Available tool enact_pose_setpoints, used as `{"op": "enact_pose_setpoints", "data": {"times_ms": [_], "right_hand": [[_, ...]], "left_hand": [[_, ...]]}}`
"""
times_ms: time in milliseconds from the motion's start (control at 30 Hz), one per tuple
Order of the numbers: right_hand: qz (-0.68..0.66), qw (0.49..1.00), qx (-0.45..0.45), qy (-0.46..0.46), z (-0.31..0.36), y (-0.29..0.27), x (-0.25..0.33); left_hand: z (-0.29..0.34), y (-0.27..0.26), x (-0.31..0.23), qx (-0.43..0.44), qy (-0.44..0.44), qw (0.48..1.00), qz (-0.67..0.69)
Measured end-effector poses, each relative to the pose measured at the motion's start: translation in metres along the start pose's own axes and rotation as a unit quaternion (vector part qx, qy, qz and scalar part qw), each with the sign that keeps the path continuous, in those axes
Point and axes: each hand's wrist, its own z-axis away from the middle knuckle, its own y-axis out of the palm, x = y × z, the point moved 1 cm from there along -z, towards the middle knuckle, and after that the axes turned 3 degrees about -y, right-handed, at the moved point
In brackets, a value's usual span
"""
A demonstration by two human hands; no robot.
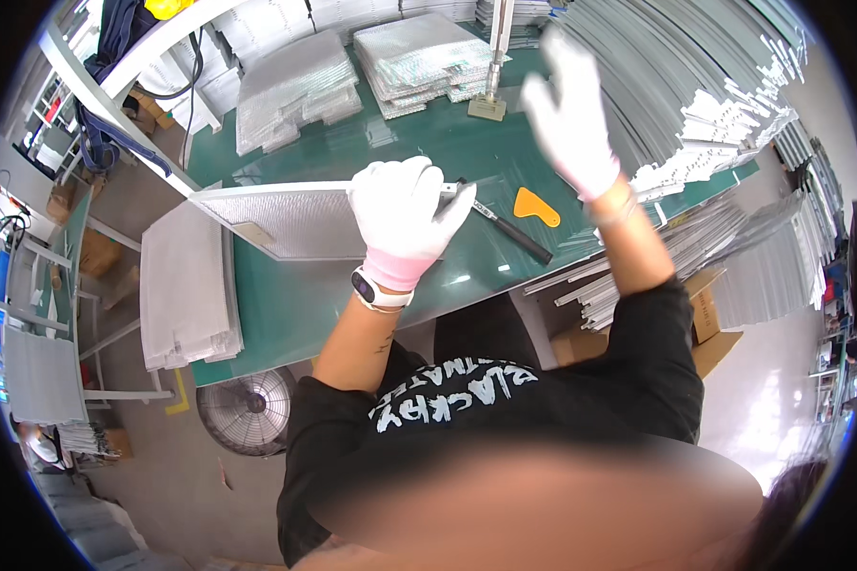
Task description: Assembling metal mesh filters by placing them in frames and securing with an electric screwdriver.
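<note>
My left hand (400, 211), in a white glove with a pink cuff, is closed around the end of a thin white-framed panel (300, 225). That panel has a silvery mesh-like face and stands on edge on the green table. My right hand (571, 114), also gloved, is raised over the table's far right side with fingers extended and nothing visible in it. It is nearest the long white strips. A black-handled tool (519, 238), its head partly hidden by my left hand, lies beside an orange scraper (537, 207).
Stacks of silvery sheets (295, 88) lie at the back of the green table (400, 303). Another sheet stack (186, 276) stands at the left edge. An upright metal post (490, 90) rises at the back. Long white strips (667, 95) fill the right. A fan (248, 409) stands below left.
</note>
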Motion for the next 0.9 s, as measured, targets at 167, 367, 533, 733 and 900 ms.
{"op": "enact_pose_setpoints", "data": {"times_ms": [167,367,533,733,900], "right_hand": [[-0.21,0.968,-0.109,0.084,-0.173,0.01,-0.011],[-0.544,0.826,-0.05,0.143,-0.183,-0.016,0.056],[-0.566,0.805,-0.087,0.153,-0.169,0.003,0.06],[-0.641,0.732,-0.043,0.226,-0.158,-0.005,0.075],[-0.64,0.737,-0.03,0.216,-0.164,-0.005,0.079]], "left_hand": [[-0.007,0.012,0.006,0.007,-0.005,1.0,0.007],[-0.01,0.018,0.01,0.032,-0.017,0.999,0.006],[-0.007,0.02,0.015,-0.023,-0.006,1.0,-0.002],[-0.006,0.019,0.015,-0.004,-0.006,1.0,0.005],[-0.007,0.016,0.015,-0.01,-0.002,1.0,0.026]]}}
